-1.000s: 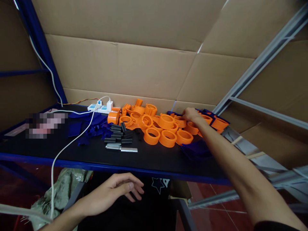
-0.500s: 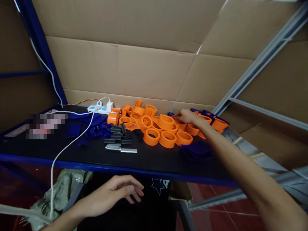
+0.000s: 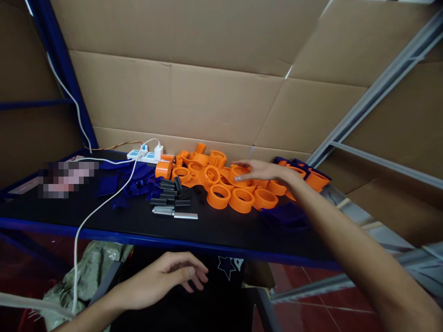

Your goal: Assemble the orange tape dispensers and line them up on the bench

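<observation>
My right hand (image 3: 263,171) reaches out over a pile of orange plastic rings (image 3: 228,182) on the black table (image 3: 214,228). Its fingers are stretched flat and point left, just above the rings, and hold nothing. My left hand (image 3: 169,275) rests low in front of the table's blue edge, over my dark lap, with fingers loosely curled and empty. Several small black cylinders (image 3: 171,192) and two silver bars (image 3: 175,213) lie left of the rings. Dark blue plastic pieces (image 3: 285,216) sit under my right forearm.
A white power strip (image 3: 145,156) with a plugged charger lies at the back, its white cable (image 3: 100,207) trailing over the front edge. More blue parts (image 3: 133,180) lie left. Cardboard walls stand behind; a grey metal frame (image 3: 363,106) rises on the right.
My right hand has slid left from the far right of the orange pile to its middle, and its fingers have flattened out. My left hand has stayed put.
</observation>
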### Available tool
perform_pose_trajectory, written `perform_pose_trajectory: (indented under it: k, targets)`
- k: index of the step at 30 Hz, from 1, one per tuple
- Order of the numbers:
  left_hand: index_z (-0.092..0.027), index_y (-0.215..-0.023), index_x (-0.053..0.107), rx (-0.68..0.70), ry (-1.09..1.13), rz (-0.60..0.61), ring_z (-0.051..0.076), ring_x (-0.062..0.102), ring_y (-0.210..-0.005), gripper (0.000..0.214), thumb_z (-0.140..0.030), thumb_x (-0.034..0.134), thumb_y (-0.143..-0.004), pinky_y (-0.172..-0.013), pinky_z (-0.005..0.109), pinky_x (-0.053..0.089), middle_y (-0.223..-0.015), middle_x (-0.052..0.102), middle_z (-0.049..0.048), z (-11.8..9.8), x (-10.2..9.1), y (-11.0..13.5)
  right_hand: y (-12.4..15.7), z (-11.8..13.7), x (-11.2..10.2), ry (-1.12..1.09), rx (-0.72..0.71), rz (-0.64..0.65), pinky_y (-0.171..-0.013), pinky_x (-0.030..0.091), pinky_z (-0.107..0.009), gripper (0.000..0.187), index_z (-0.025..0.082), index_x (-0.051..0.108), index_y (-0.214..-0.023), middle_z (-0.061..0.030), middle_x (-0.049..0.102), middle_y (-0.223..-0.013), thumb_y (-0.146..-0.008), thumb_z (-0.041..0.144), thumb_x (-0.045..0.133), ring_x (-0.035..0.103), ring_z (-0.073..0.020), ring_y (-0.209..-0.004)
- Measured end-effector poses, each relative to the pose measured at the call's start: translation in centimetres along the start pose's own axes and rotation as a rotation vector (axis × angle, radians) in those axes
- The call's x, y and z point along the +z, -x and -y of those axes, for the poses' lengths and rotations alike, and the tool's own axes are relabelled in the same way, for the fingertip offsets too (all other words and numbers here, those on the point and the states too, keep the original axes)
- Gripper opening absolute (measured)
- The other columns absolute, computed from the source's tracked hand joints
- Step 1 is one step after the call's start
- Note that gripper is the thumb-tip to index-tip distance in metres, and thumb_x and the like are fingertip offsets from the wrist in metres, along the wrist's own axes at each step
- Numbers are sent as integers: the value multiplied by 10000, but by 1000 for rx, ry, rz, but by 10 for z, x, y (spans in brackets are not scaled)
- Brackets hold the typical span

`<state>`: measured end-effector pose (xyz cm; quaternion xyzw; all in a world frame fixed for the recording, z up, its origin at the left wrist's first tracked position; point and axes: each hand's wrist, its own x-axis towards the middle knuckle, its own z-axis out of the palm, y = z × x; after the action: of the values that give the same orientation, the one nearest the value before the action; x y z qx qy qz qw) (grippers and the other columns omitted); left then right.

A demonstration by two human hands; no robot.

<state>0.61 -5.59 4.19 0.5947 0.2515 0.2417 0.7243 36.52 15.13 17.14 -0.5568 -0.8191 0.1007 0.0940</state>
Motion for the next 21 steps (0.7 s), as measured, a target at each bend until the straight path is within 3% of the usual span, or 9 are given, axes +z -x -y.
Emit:
perform_pose_trajectory:
  k: [3, 7, 10, 13, 15, 17, 19, 21]
  targets:
    - [-183, -1157, 718, 12, 9, -26, 279, 678, -1056, 311, -375, 561, -969, -914, 429, 536, -1126, 730, 138, 0, 0, 0, 4, 10, -2, 37, 4, -44, -1066, 472, -456, 662, 184, 677, -1257, -142, 668, -1307, -665, 437, 832, 632, -345, -1180]
    - [-179, -1207, 696, 104, 95, -78, 318, 667, -1104, 336, -366, 535, -980, -938, 476, 528, -1184, 713, 169, 3, -4, -3, 28, 23, -16, 32, 59, -214, -1035, 474, -511, 693, 127, 577, -1343, -190, 631, -1328, -791, 522, 718, 624, -343, -1170]
    - [-214, -1341, 610, 234, 178, -151, 353, 590, -1247, 389, -344, 520, -985, -1000, 522, 492, -1333, 649, 177, 7, -7, -5, 65, 60, -8, -117, -32, -330, -995, 505, -455, 653, 187, 553, -1360, -136, 639, -1315, -829, 540, 691, 628, -304, -1154]
    - [-278, -1430, 524, 391, 269, -257, 353, 466, -1386, 493, -383, 586, -952, -1100, 526, 414, -1487, 541, 135, 11, -4, -6, 110, 120, 28, -306, -187, -145, -896, 548, -381, 595, 218, 582, -1325, -102, 649, -1288, -827, 511, 722, 656, -259, -1075]
    - [-282, -1431, 521, 456, 345, -330, 347, 428, -1418, 539, -435, 623, -924, -1140, 504, 375, -1522, 510, 119, 10, 0, -5, 136, 161, 56, -380, -238, -42, -929, 534, -359, 634, 240, 578, -1341, -79, 650, -1296, -795, 500, 769, 644, -245, -1101]
    - [-239, -1399, 553, 426, 421, -401, 351, 480, -1381, 505, -450, 588, -942, -1134, 491, 387, -1514, 518, 140, 7, 2, -4, 156, 190, 78, -422, -279, 65, -970, 513, -343, 693, 259, 575, -1360, -67, 657, -1295, -756, 504, 809, 633, -242, -1133]
    - [-205, -1372, 572, 367, 473, -484, 339, 642, -1199, 478, -440, 563, -956, -1016, 467, 499, -1412, 612, 173, 4, 2, -3, 168, 201, 87, -405, -312, 133, -983, 504, -330, 670, 280, 563, -1388, -61, 664, -1290, -795, 499, 784, 630, -232, -1147]
    - [-185, -1386, 548, 260, 459, -529, 275, 748, -913, 497, -430, 574, -955, -820, 371, 576, -1144, 752, 181, 2, -1, -2, 171, 192, 85, -345, -326, 137, -971, 507, -320, 537, 284, 588, -1374, -61, 681, -1255, -886, 479, 700, 640, -217, -1129]
